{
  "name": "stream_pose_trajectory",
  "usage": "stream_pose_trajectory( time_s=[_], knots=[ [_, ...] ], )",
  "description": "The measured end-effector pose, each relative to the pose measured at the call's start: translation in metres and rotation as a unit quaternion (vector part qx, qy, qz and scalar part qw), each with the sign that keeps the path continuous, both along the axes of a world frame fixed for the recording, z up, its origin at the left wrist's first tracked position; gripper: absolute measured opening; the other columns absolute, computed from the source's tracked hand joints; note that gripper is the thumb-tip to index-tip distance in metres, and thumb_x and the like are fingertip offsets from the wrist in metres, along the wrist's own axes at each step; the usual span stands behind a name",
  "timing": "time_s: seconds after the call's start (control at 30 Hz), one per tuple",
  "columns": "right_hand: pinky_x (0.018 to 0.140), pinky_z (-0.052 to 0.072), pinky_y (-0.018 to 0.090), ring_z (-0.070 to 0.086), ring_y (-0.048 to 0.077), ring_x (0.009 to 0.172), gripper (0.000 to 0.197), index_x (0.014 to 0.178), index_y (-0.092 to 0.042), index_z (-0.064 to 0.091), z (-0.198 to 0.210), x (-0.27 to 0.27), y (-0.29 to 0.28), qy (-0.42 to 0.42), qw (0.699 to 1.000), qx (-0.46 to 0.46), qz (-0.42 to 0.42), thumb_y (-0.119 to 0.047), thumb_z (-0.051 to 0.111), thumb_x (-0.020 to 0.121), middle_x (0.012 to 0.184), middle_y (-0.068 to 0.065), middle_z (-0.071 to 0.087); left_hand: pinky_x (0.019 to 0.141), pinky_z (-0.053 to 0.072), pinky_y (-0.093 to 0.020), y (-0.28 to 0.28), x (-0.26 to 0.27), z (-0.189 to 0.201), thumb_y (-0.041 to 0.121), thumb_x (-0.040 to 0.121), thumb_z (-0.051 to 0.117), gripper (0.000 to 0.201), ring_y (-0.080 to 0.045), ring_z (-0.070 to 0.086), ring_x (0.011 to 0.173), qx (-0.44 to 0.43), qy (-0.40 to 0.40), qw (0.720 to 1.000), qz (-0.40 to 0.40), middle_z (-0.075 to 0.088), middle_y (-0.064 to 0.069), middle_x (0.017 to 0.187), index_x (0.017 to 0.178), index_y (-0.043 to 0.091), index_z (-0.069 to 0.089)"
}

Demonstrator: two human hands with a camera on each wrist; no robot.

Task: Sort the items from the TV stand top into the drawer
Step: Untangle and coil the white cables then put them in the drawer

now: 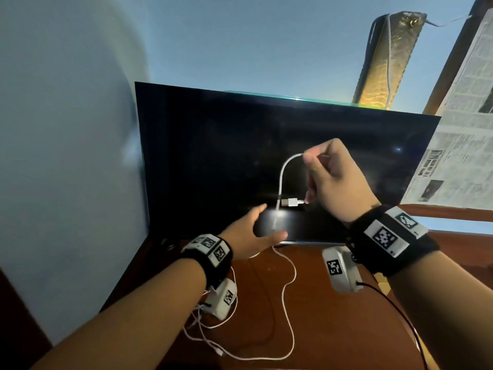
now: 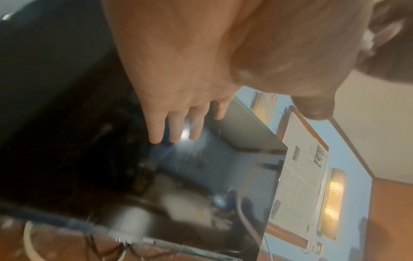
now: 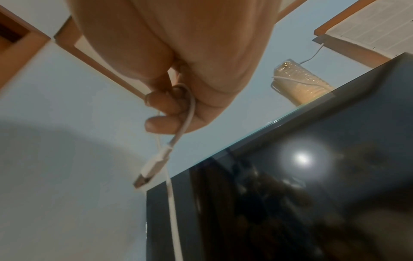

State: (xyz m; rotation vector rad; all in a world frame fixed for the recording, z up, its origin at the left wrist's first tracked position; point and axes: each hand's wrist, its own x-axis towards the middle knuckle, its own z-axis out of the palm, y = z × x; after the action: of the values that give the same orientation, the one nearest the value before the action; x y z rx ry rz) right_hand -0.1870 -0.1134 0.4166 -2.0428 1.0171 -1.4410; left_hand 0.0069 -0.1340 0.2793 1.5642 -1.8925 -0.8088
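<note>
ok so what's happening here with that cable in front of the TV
A person stands at the TV stand gathering up a white USB cable. The right hand pinches it near the plug end, raised in front of the dark TV screen. The left hand is open, reaching toward the hanging part. The rest of the cable lies looped on the stand. No drawer is in view.

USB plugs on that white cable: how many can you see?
1. The USB plug hangs below the right hand, whose fingers pinch the cable. The cable's other end lies on the stand; no plug is clear there.
</note>
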Motion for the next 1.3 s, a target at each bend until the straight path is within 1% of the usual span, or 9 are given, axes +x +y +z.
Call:
stream_pose_trajectory(
  time_s=[0.13,0.2,0.3,0.4,0.53,0.67,0.87,1.13,1.3],
  knots=[
    [0.040,0.041,0.026,0.046,0.019,0.040,0.012,0.098,-0.020,0.045,0.014,-0.009,0.008,-0.041,0.998,-0.042,0.003,-0.020,0.053,0.107,0.057,-0.002,0.051,0.080,0.056,-0.026,0.000,-0.015,-0.031,0.069,0.094,0.052,0.039,0.002,0.067,0.087,0.027,0.024,0.999,0.010,0.068,0.017,0.092,0.114,0.039,0.069],
    [0.041,0.041,0.028,0.046,0.018,0.043,0.012,0.103,-0.015,0.046,0.023,-0.023,0.010,-0.069,0.995,-0.062,-0.026,-0.022,0.054,0.107,0.062,0.002,0.050,0.058,0.046,-0.020,-0.001,-0.008,-0.044,0.054,0.106,0.042,0.045,0.006,0.056,0.054,0.033,0.019,0.998,0.041,0.060,0.016,0.068,0.101,0.026,0.077],
    [0.053,0.050,0.041,0.052,0.023,0.054,0.023,0.107,-0.023,0.049,0.029,-0.062,-0.001,-0.095,0.983,-0.091,-0.125,-0.044,0.055,0.101,0.072,0.001,0.054,0.084,0.057,-0.034,-0.011,0.024,-0.066,0.048,0.108,0.038,0.050,-0.004,0.069,0.076,0.062,0.045,0.987,0.139,0.075,0.009,0.084,0.089,0.024,0.077],
    [0.072,0.054,0.059,0.058,0.024,0.073,0.041,0.102,-0.037,0.052,0.025,-0.101,-0.014,-0.104,0.970,-0.078,-0.206,-0.075,0.052,0.089,0.087,0.003,0.059,0.086,0.058,-0.045,-0.021,0.057,-0.074,0.050,0.082,0.069,0.016,-0.017,0.071,0.085,0.100,0.104,0.976,0.165,0.078,-0.005,0.106,0.095,0.039,0.071],
    [0.073,0.057,0.054,0.062,0.023,0.073,0.037,0.109,-0.020,0.054,0.008,-0.087,-0.008,-0.069,0.979,-0.049,-0.184,-0.055,0.055,0.098,0.086,0.001,0.062,0.114,0.037,-0.037,-0.001,0.030,-0.034,0.032,0.079,0.088,0.102,-0.016,0.041,0.140,0.069,0.130,0.989,0.034,0.038,0.007,0.153,0.157,0.048,0.025],
    [0.050,0.041,0.032,0.046,0.014,0.053,0.014,0.104,-0.015,0.049,-0.002,-0.040,0.010,-0.085,0.995,-0.034,-0.041,-0.028,0.055,0.105,0.066,0.000,0.051,0.100,0.037,-0.022,0.010,-0.032,-0.008,0.062,0.075,0.082,0.102,-0.006,0.043,0.133,-0.033,0.087,0.995,0.022,0.040,0.013,0.145,0.157,0.039,0.025],
    [0.039,0.029,0.025,0.035,0.012,0.045,0.012,0.097,-0.019,0.046,0.007,-0.049,0.029,-0.156,0.987,-0.033,0.006,-0.018,0.050,0.109,0.064,0.004,0.042,0.095,0.048,-0.032,-0.021,-0.014,0.006,0.079,0.085,0.054,0.068,-0.027,0.065,0.107,-0.056,0.175,0.942,0.280,0.065,-0.001,0.115,0.133,0.031,0.052],
    [0.068,0.044,0.046,0.054,0.020,0.071,0.041,0.095,-0.028,0.053,-0.032,-0.143,-0.018,-0.116,0.964,-0.013,-0.241,-0.069,0.054,0.091,0.078,-0.001,0.056,0.088,0.056,-0.042,-0.024,0.116,-0.003,0.067,0.099,0.037,0.056,-0.027,0.069,0.086,-0.041,-0.067,0.950,0.303,0.075,-0.002,0.093,0.091,0.022,0.069],
    [0.094,0.054,0.047,0.066,0.025,0.098,0.049,0.116,-0.010,0.060,-0.055,-0.157,-0.019,-0.080,0.928,-0.008,-0.365,-0.054,0.047,0.098,0.109,0.009,0.070,0.084,0.062,-0.048,-0.005,0.146,0.001,0.058,0.103,0.045,0.061,-0.029,0.067,0.063,0.028,0.036,0.936,0.349,0.070,-0.008,0.068,0.079,0.010,0.073]
  ],
)
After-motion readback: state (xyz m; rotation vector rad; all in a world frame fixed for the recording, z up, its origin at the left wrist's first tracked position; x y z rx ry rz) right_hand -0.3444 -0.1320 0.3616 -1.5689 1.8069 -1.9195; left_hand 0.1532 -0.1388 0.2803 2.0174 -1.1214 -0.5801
